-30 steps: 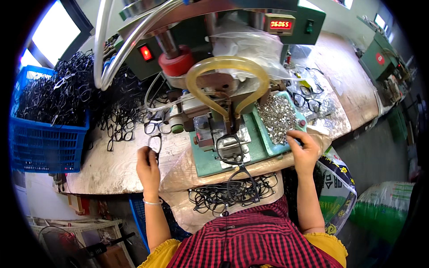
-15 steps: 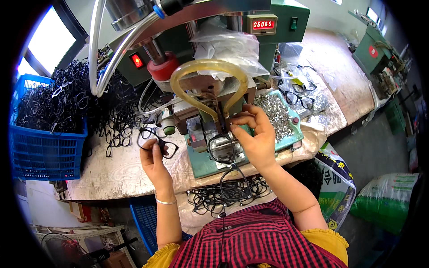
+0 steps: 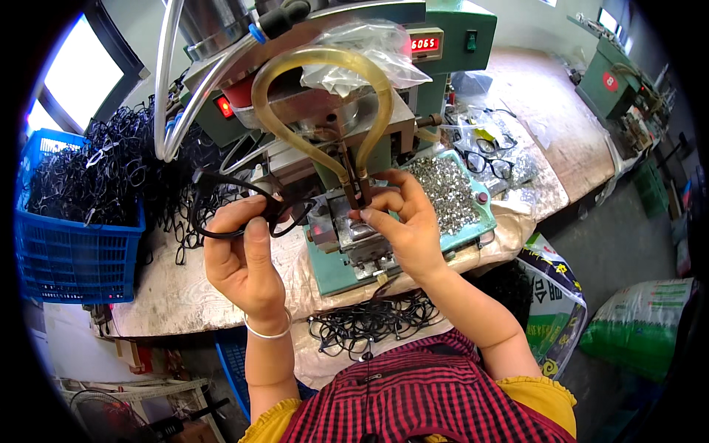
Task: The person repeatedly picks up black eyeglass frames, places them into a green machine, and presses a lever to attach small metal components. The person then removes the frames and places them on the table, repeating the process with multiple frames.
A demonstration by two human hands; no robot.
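**Fingers close to the machine head as a frame goes in**

The left hand (image 3: 244, 258) grips a black eyeglass frame (image 3: 221, 210), its fingers closed round the thin rim, and holds it up just left of the green bench machine (image 3: 354, 148). The right hand (image 3: 402, 225) sits at the machine's metal fixture (image 3: 347, 221), fingertips pinched together on something too small to make out, right beneath the tool tip where the amber hose loop (image 3: 325, 96) comes down.

The risk, as I judge it, is a pinched fingertip if the head drops while the right hand is this near; a frame seated crooked could also crack, being slender plastic.

A teal tray (image 3: 450, 192) of small shiny metal parts lies just beside the right hand. A blue latticed crate (image 3: 74, 251) heaped with tangled black frames stands at the left of the worn, pale desk (image 3: 177, 303); more frames hang in a loose bundle (image 3: 369, 325) at its near edge.
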